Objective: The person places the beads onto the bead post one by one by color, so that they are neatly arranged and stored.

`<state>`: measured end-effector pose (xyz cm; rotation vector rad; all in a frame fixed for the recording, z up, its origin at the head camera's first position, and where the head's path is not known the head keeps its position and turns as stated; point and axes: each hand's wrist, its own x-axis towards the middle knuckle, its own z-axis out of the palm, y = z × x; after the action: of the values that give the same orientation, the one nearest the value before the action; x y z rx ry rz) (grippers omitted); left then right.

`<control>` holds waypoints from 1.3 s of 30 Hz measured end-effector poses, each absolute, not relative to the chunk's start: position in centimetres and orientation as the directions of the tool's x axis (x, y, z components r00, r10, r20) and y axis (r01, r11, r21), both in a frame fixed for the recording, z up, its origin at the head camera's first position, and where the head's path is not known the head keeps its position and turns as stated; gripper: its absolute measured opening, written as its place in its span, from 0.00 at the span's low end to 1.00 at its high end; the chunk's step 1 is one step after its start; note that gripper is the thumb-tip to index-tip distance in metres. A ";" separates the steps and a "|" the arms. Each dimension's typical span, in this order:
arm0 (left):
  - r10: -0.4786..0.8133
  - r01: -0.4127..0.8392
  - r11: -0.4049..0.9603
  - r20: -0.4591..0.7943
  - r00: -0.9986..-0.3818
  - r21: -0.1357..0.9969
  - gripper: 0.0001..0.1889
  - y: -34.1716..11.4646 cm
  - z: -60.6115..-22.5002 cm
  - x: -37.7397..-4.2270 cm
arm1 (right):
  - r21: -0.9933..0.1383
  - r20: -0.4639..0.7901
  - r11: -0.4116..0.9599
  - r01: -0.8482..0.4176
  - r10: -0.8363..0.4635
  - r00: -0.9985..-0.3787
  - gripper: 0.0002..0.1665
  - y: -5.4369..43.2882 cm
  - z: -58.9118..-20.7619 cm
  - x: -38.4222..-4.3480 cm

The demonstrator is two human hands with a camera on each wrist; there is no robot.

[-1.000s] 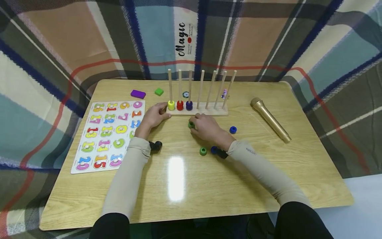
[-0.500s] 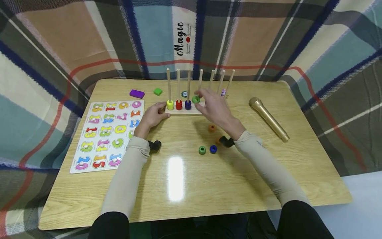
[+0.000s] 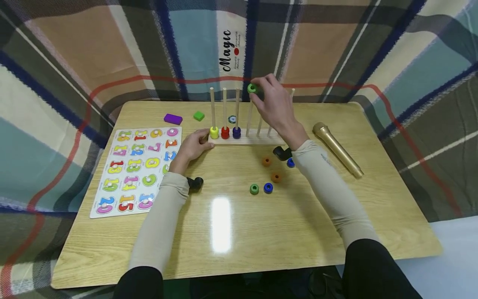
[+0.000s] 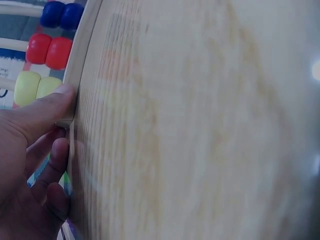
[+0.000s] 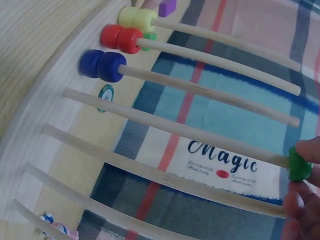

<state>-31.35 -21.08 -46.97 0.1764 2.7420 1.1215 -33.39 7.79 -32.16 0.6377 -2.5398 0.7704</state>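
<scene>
Seven slim pale-wood pegs rise from a light wooden rack (image 3: 246, 141), which stands near the far edge of the pale wood-grain surface (image 3: 269, 232). Counting from its left end, the first three pegs carry pairs of round beads: yellow (image 5: 137, 19), red (image 5: 121, 38) and dark blue (image 5: 102, 65). The left hand (image 3: 192, 146) grips the rack's left end, thumb along the base beside the yellow pair. The right hand (image 3: 277, 104) pinches a round green bead (image 5: 299, 166) between its fingers at the tip of the fourth peg (image 5: 175, 126); whether the bead is threaded cannot be told. Five loose beads lie on the surface between the rack and the front edge: one green (image 3: 254, 189), two orange (image 3: 276, 177) and two blue (image 3: 268, 188). A white board of colourful numerals (image 3: 138, 166) lies along the left edge, and a gold-coloured cylinder (image 3: 337, 150) slants towards the right edge.
</scene>
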 end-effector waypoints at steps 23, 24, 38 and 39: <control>0.174 0.054 0.713 -0.101 -0.980 0.699 0.36 -20.6 -46.4 -31.4 | -0.240 0.169 0.622 -0.745 -0.729 -0.663 0.16 10.2 -37.5 -25.7; 0.174 0.056 0.716 -0.100 -0.980 0.696 0.36 -20.6 -46.3 -31.5 | -0.236 0.069 0.617 -0.751 -0.760 -0.646 0.19 10.3 -38.1 -25.2; 0.170 0.044 0.713 -0.112 -0.979 0.700 0.36 -21.1 -46.8 -31.4 | -0.297 -0.088 0.576 -0.762 -0.811 -0.579 0.13 10.2 -41.1 -23.5; 0.169 0.040 0.713 -0.116 -0.979 0.700 0.36 -21.1 -46.9 -31.4 | -0.307 -0.036 0.573 -0.760 -0.805 -0.593 0.14 10.2 -40.7 -23.8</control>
<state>-31.40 -21.09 -46.90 0.1689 2.7467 1.1153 -23.80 10.17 -40.72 1.4739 -2.9364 0.4349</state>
